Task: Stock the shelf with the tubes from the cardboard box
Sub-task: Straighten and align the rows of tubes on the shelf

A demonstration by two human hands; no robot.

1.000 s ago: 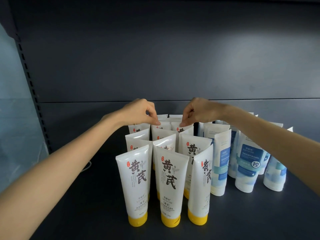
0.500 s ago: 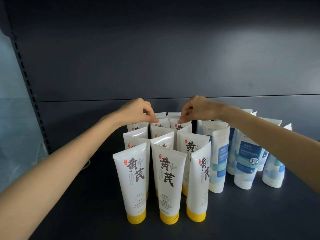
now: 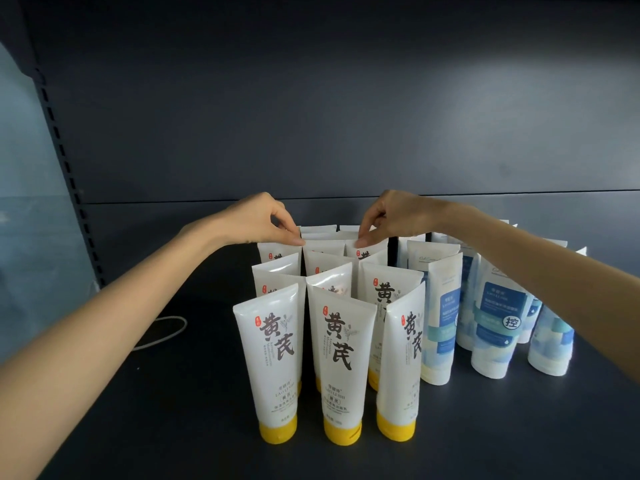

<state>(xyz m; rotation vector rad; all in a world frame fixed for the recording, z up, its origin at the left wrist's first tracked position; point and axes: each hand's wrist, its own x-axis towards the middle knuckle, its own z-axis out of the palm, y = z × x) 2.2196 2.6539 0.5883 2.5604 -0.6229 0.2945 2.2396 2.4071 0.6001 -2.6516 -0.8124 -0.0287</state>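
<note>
While I reach with both arms over the dark shelf (image 3: 173,410), a pale panel (image 3: 24,237) stands at the far left, and beside it the slotted upright (image 3: 59,143) of the rack. A thin white cable (image 3: 166,332) lies in a loop on the shelf floor under my left forearm, well apart from every tube. Between this cable and the tubes only dark floor shows, and a strip of it also runs along the front.

My left hand (image 3: 259,220) is over the back of the yellow-capped tubes (image 3: 341,344). Its thumb and forefinger pinch the top seam of the back-left tube (image 3: 277,252). These white tubes stand on their caps in close rows, three in front, and the front rows are between me and the ones I hold. Some in the middle are turned sideways and touch their neighbours.

My right hand (image 3: 394,216) is apart from the left one, and it pinches in the same way the top of the back-right tube (image 3: 369,251). Just beside this group, to the right, stand the blue-and-white tubes (image 3: 498,323), and my right forearm passes above them and hides a part. More dark floor lies in front of them.

Behind all rises the back wall (image 3: 311,116). How much room stays between it and the last row I cannot tell.
</note>
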